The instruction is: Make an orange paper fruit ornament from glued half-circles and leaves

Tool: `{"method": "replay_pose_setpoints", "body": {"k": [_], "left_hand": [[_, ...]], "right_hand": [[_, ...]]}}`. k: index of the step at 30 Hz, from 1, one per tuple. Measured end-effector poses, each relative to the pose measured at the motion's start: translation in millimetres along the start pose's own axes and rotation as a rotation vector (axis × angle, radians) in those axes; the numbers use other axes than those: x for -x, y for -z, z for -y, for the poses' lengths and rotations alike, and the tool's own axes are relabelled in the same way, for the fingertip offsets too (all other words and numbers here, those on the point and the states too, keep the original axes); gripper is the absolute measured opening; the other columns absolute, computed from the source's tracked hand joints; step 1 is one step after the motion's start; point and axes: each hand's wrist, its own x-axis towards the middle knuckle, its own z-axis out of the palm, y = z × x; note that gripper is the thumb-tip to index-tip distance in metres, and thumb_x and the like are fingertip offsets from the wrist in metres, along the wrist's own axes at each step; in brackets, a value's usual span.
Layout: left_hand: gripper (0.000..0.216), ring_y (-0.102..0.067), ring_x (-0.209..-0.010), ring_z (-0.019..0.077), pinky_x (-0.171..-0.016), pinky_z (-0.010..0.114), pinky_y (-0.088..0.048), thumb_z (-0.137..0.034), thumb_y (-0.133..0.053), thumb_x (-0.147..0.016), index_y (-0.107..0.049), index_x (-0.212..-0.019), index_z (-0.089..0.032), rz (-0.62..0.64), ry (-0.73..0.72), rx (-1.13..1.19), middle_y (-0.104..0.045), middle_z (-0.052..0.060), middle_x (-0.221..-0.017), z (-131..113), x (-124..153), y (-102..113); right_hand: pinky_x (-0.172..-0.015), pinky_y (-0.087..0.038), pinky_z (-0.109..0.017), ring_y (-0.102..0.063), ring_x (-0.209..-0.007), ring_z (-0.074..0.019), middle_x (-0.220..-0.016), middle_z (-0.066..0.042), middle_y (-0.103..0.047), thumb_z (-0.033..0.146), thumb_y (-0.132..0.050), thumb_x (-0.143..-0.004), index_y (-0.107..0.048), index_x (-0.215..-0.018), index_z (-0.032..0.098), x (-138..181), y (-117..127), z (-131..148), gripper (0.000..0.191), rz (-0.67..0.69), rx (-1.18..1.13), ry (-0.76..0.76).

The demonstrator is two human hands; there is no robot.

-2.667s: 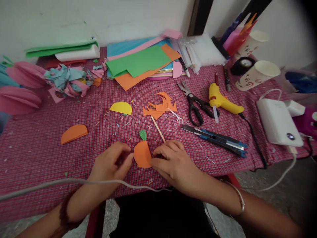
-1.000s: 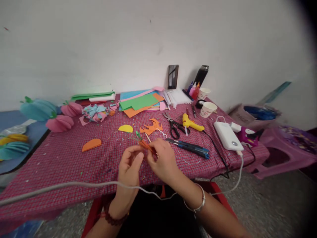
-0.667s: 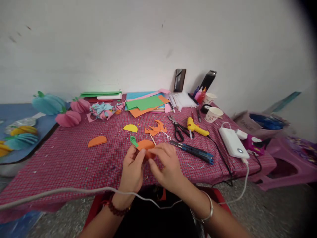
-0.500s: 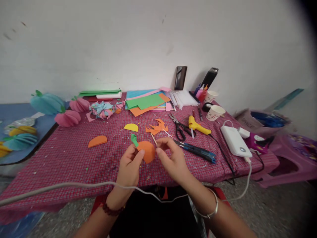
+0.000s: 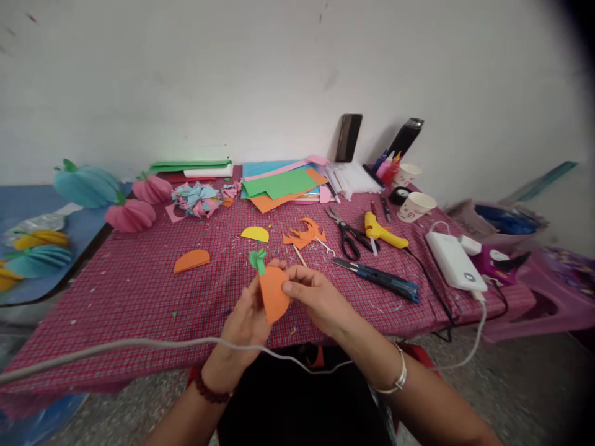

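Both my hands hold a folded orange paper half-circle (image 5: pixel 273 296) with a small green leaf (image 5: pixel 257 259) at its top, raised above the near edge of the red checked tablecloth (image 5: pixel 139 291). My left hand (image 5: pixel 246 319) pinches it from the left and behind. My right hand (image 5: pixel 313 297) presses its fingertips on the right edge. A thin wooden stick (image 5: pixel 300 255) lies on the cloth just beyond my fingers.
On the cloth lie an orange half-circle (image 5: pixel 191 261), a yellow half-circle (image 5: pixel 255 234), orange scraps (image 5: pixel 304 233), scissors (image 5: pixel 346 233), a yellow glue gun (image 5: pixel 383 230), a blue cutter (image 5: pixel 376 280), a white power bank (image 5: pixel 454 261), paper cups (image 5: pixel 417 206), stacked coloured sheets (image 5: pixel 279 186) and paper fruit (image 5: pixel 130 214).
The orange piece was lifted off the cloth into my hands and turned upright. My right hand has closed back onto its right edge. The view has risen and drawn back.
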Motion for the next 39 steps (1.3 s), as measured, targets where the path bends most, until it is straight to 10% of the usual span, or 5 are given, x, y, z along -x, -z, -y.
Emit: {"method": "replay_pose_setpoints", "body": {"k": [11, 14, 17, 21, 39], "left_hand": [[0.065, -0.058, -0.118, 0.0301, -0.096, 0.037, -0.051, -0.037, -0.091, -0.055, -0.069, -0.115, -0.028, 0.072, 0.182, -0.107, -0.068, 0.007, -0.122, -3.8, 11.8, 0.0], [0.050, -0.060, -0.116, 0.0274, -0.098, 0.039, -0.051, -0.038, -0.088, -0.060, -0.072, -0.106, -0.027, 0.040, 0.178, 0.008, -0.070, 0.005, -0.117, 8.7, 10.0, -1.1], [0.041, -0.067, -0.102, 0.0244, -0.088, 0.039, -0.056, -0.041, -0.084, -0.066, -0.073, -0.103, -0.026, 0.008, 0.273, 0.111, -0.073, 0.004, -0.106, 18.1, 8.9, -0.7], [0.038, -0.070, -0.081, 0.0183, -0.065, 0.026, -0.058, -0.045, -0.079, -0.072, -0.073, -0.103, -0.024, -0.030, 0.381, 0.147, -0.074, 0.006, -0.099, 20.9, 8.5, -1.0], [0.038, -0.070, -0.090, 0.0215, -0.063, 0.023, -0.057, -0.032, -0.068, -0.085, -0.065, -0.122, -0.021, 0.031, 0.318, 0.111, -0.072, 0.012, -0.109, 3.9, 15.9, -0.9]], "right_hand": [[-0.067, -0.047, -0.027, -0.057, -0.065, -0.0097, -0.074, 0.003, -0.062, 0.034, -0.072, -0.076, -0.063, -0.077, 0.018, 24.8, 3.4, 3.6, 0.019, 0.072, 0.166, -0.064], [-0.072, -0.050, -0.029, -0.062, -0.075, -0.0133, -0.079, 0.000, -0.066, 0.031, -0.057, -0.088, -0.064, -0.085, 0.018, 25.3, 46.0, 39.8, 0.016, 0.056, 0.691, 0.096], [-0.079, -0.050, -0.029, -0.063, -0.086, -0.0160, -0.095, -0.005, -0.068, 0.027, -0.040, -0.096, -0.062, -0.105, 0.018, 16.8, 110.1, 83.9, 0.025, -0.414, 1.584, 0.225], [-0.096, -0.040, -0.047, -0.052, -0.117, -0.0343, -0.125, -0.025, -0.057, 0.016, -0.050, -0.086, -0.055, -0.125, 0.005, 3.3, 185.3, 115.5, 0.041, -0.579, 1.863, 0.175], [-0.078, -0.036, -0.040, -0.059, -0.096, -0.0321, -0.113, -0.027, -0.065, 0.024, -0.055, -0.086, -0.047, -0.136, 0.006, -22.4, 238.0, 109.0, 0.054, -0.474, 2.078, 0.091]]}}
